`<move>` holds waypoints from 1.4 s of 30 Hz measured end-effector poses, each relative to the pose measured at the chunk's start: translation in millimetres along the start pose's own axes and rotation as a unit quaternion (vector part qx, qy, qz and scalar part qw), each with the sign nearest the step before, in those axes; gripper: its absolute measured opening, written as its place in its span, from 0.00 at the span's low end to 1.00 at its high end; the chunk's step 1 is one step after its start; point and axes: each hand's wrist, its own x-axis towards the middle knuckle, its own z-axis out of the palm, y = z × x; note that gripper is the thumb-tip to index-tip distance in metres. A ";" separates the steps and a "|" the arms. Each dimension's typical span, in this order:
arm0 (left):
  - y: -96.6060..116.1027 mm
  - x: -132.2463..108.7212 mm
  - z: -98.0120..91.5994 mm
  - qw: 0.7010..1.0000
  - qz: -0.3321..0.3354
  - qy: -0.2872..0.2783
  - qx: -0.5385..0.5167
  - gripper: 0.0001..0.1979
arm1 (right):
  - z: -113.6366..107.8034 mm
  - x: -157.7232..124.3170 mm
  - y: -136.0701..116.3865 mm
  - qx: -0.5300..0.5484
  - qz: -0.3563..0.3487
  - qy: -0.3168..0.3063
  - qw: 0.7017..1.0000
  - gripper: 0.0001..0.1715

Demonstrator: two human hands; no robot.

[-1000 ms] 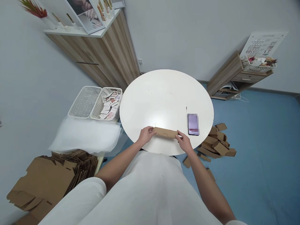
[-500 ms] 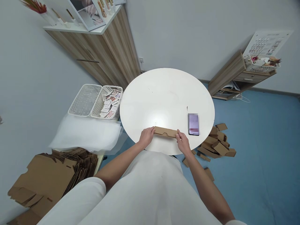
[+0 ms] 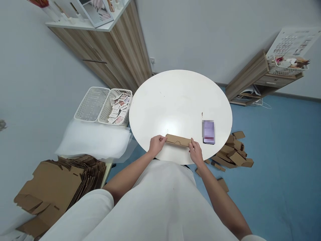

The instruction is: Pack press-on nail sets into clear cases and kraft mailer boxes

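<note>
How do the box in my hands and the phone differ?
The box is plain brown; the phone looks purple, though blurred.
The box is held at its ends by the left hand and right hand; the phone lies untouched on the table.
The box runs crosswise; the phone points away from you.
Both are oblong.

Hands (image 3: 156, 145) (image 3: 196, 153) apart, both pinched

soft light leaves a glare on the white table (image 3: 185, 97), coarse pixels veil the phone (image 3: 208, 131), and edges stretch.

The phone (image 3: 209, 132) lies right of the box (image 3: 179, 140).
</note>
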 end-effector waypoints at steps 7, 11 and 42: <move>-3.2 3.9 2.9 0.997 -0.028 -0.009 -0.068 0.13 | 1.7 -1.9 -0.6 0.077 0.021 -0.004 0.997 0.33; -2.7 9.9 2.4 0.993 -0.073 -0.025 -0.088 0.13 | 1.4 -1.9 -1.7 0.106 0.025 -0.004 0.994 0.32; -72.8 -2.6 -2.2 0.988 0.051 -0.143 -0.013 0.19 | 55.9 -48.8 8.9 -0.001 0.066 0.071 0.995 0.34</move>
